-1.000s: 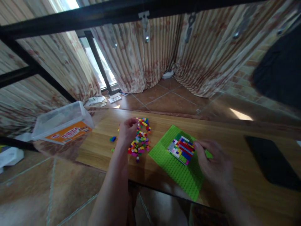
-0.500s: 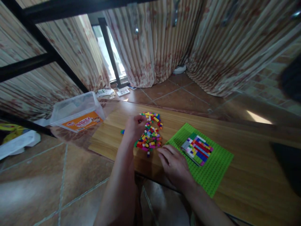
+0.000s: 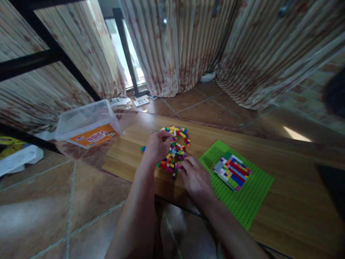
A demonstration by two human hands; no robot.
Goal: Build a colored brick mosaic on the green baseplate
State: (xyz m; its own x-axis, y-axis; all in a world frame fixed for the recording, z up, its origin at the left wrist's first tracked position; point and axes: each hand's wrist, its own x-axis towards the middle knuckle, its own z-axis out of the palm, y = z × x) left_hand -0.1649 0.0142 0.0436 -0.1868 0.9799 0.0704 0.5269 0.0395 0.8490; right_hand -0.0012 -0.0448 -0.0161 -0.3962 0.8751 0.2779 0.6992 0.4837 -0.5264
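"What's on our counter?"
"A green studded baseplate bearing our multicoloured brick mosaic."
"Holding anything?"
"We can't tell — left hand over loose toy bricks, right hand at their near right edge, fingertips of each together."

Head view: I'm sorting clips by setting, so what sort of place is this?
Probably a room in a home: patterned curtains hang down to a tiled floor, and colorful toy bricks lie on a wooden table.
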